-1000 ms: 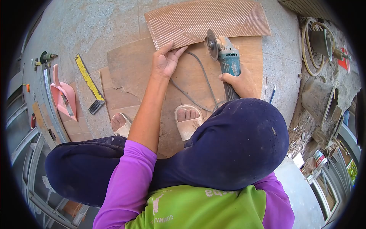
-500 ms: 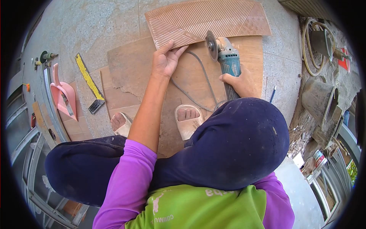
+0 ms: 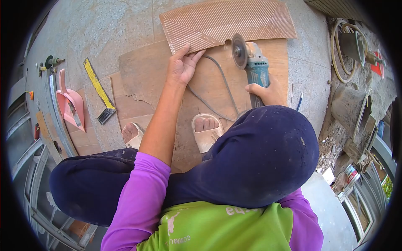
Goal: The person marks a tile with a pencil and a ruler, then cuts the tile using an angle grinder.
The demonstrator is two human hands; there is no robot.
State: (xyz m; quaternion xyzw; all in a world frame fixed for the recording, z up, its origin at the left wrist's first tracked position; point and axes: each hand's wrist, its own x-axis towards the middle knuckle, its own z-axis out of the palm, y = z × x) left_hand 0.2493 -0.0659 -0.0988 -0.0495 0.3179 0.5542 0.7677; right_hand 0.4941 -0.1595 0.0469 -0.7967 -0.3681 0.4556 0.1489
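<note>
A ribbed brown tile point(image 3: 234, 21) lies at the top of the view with its lined face up. My left hand point(image 3: 182, 67) pinches its near edge at the left corner, thumb on top and fingertips tucked beneath. In my right hand point(image 3: 270, 91) is a teal angle grinder point(image 3: 257, 73), gripped round its body. The grinder's disc point(image 3: 239, 51) stands on edge, close by the tile's near edge. A small dark notch shows in that edge, just left of the disc. The grinder's grey cord point(image 3: 224, 79) loops over the board between my hands.
A wooden board point(image 3: 146, 69) lies beneath the tile. To the left are a yellow-bladed try square point(image 3: 95, 79) and a pink dustpan point(image 3: 72, 104). Rightward lie a pencil point(image 3: 300, 101), a coiled hose point(image 3: 336, 50) and a dusty bucket point(image 3: 349, 106). My sandalled foot point(image 3: 207, 131) is near the cord.
My right hand has shifted the grinder slightly right, and its disc has come away from the notch in the tile's edge. My left hand stays at the tile corner.
</note>
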